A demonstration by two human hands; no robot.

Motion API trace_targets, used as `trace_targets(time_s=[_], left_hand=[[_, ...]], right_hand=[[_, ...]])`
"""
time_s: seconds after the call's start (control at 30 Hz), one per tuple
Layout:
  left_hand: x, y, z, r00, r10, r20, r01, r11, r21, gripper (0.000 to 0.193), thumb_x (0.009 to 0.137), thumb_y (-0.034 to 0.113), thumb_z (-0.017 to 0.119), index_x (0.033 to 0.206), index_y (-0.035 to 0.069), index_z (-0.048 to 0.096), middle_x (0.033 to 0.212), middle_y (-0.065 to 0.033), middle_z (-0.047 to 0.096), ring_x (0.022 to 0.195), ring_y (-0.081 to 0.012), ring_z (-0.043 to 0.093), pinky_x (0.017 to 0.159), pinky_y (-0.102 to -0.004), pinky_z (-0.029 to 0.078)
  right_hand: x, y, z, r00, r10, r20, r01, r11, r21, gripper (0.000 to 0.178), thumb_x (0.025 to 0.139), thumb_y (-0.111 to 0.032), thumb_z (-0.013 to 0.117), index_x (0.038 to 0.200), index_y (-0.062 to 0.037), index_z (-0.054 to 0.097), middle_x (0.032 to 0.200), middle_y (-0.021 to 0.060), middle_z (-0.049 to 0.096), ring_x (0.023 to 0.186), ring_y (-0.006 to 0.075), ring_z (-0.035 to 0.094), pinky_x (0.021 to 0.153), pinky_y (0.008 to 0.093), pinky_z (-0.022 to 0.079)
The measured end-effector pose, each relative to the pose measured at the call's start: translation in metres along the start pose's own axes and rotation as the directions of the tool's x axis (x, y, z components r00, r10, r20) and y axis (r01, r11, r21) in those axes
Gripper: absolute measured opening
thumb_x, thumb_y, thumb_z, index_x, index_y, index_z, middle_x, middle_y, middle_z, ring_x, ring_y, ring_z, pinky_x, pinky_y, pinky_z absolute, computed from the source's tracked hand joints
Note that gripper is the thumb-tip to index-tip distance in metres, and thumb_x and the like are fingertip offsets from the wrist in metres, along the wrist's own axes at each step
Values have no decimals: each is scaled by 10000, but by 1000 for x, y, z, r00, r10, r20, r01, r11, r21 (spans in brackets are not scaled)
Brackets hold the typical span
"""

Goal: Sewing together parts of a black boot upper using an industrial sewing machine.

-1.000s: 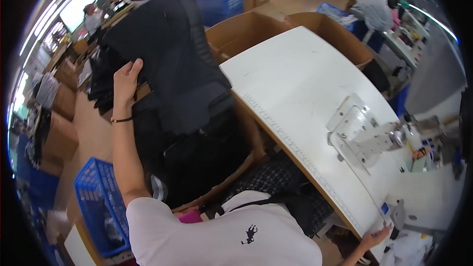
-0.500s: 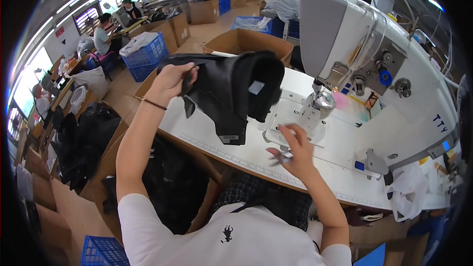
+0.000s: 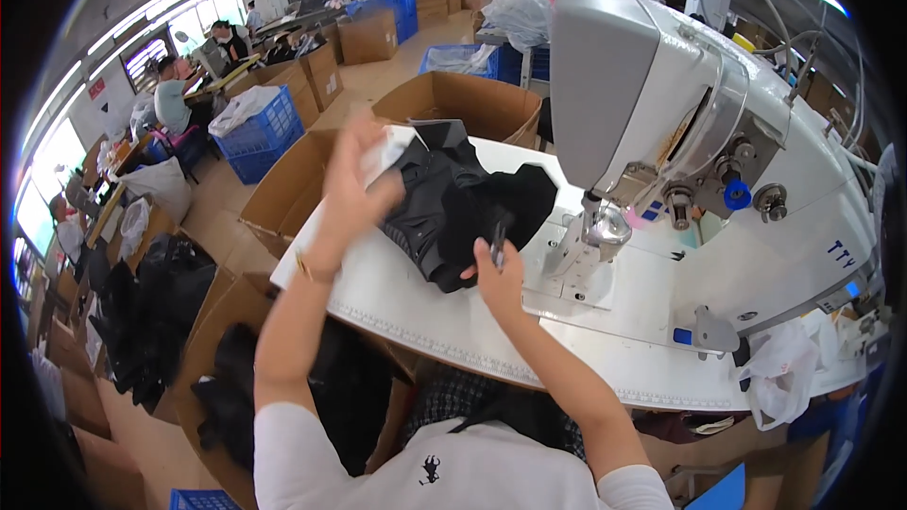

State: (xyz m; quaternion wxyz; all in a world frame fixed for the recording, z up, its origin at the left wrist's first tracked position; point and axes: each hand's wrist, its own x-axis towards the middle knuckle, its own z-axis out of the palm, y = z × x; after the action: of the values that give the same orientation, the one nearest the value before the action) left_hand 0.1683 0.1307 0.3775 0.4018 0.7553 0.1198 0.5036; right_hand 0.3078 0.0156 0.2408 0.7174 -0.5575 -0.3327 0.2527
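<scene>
Cloth (image 3: 430,194), black and bunched, now lies on the tabletop (image 3: 605,348) left of the sewing machine (image 3: 680,104) instead of hanging from the left hand (image 3: 351,187), leaving it supported. That hand's blurred grip looks released, farther from the machine; the right hand (image 3: 501,279), nearer it, grasps small snips (image 3: 498,239) over the cloth.

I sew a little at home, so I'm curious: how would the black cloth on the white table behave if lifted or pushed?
The black cloth would probably droop when lifted, as it lies in loose, uneven folds. Pushed across the white table, it might bunch up rather than roll, being an irregular, creased heap.
</scene>
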Motion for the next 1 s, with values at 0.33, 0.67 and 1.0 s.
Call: trace_targets(time_s=[0.33, 0.67, 1.0], left_hand=[[-109, -98, 102, 989, 120, 88, -142, 574, 806, 407, 709, -4, 503, 1106, 75, 539, 1222, -159, 446, 1141, -349, 417, 956, -542, 264], [-7, -131, 100, 928, 304, 217, -371, 672, 642, 356, 631, -117, 507, 950, 30, 563, 1185, -159, 483, 1094, -320, 473, 936, -395, 380], [-86, -133, 97, 858, 463, 221, -513, 773, 372, 331, 580, -94, 479, 879, 3, 582, 1159, -238, 478, 1086, -410, 460, 933, -493, 371]], right_hand=[[-58, -22, -77, 960, 85, 268, -73, 996, -55, 203, 880, -200, 500, 917, -12, 567, 844, 79, 623, 473, 42, 422, 422, 185, 347], [-19, -69, -231, 982, -70, -174, 106, 973, 203, 221, 901, -132, 440, 1085, -19, 488, 902, 98, 574, 553, 82, 470, 442, 199, 354], [35, -46, -240, 988, 131, -86, -99, 948, 304, 148, 874, -93, 455, 995, -31, 514, 716, 58, 555, 506, 84, 444, 447, 220, 354]])
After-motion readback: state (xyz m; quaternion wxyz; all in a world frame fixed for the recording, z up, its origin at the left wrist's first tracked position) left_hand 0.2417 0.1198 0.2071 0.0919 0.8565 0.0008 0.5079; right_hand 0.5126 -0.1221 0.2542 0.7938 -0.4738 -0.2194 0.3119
